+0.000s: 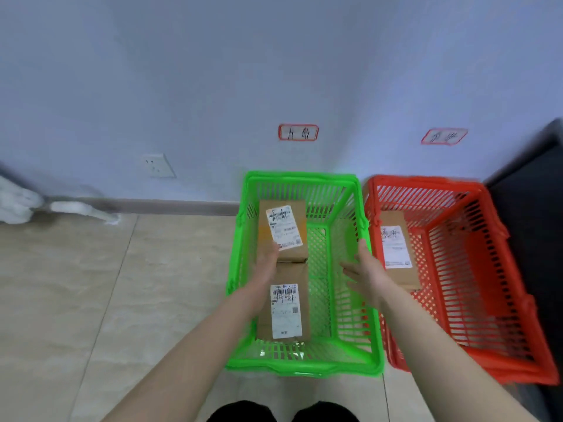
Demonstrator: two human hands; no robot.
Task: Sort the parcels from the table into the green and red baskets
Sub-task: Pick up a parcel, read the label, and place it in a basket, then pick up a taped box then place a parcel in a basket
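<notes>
Two plastic baskets stand side by side on the tiled floor (91, 284) against a pale blue wall (213, 71): the green basket (304, 365) on the left and the red basket (502, 269) just beside it on the right.

Inside the green basket, two cardboard parcels lie along its left side. The far parcel (285, 220) shows a white shipping label on top, and the near parcel (286, 312) lies end to end with it, also label up. A third parcel (396, 248) lies in the red basket along its left wall, label facing up.

The person's left hand (265, 266) reaches into the green basket, fingers against the near end of the far parcel; whether it grips the box or merely touches it cannot be told. The right hand (364, 269) is spread, palm turned leftward, holding nothing, over the right side of the green basket near the rim shared with the red one.

On the wall, a red-bordered label (298, 132) sits above the green basket and another tag (444, 136) above the red one; their writing is too blurred to read. A wall socket (159, 165) is further left.
</notes>
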